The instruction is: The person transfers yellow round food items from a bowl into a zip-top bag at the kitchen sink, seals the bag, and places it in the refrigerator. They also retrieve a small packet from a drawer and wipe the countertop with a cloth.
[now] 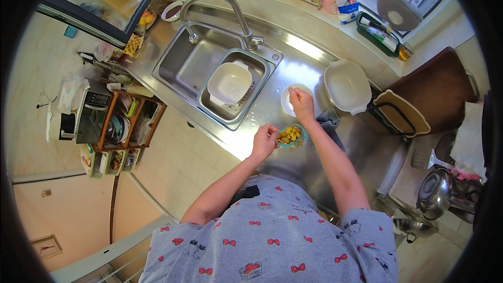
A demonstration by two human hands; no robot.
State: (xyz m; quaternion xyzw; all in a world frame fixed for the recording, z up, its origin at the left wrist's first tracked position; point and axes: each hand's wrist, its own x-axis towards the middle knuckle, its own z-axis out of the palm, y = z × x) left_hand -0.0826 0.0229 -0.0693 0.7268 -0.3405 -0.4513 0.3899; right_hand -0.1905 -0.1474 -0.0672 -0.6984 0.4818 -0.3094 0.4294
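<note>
My left hand [265, 140] pinches the left rim of a clear bag with a teal edge [305, 135], which stands open and holds yellow-brown pieces of food [289, 134]. Over a small white bowl [287, 100] on the steel counter, my right hand [301, 104] is closed, its fingertips above the bowl; whether it holds something small cannot be told. A dark grey cloth [331, 127] lies just right of my right wrist. Behind it to the right is a larger cream basin with handles [347, 86].
At the left, a steel sink [173, 63] with a curved faucet [241, 17] holds a white colander [230, 82] in an inset basin. Cutting boards [436, 86] lean at the right, near metal pans [434, 194]. An opened window [129, 27] juts over the counter's far left.
</note>
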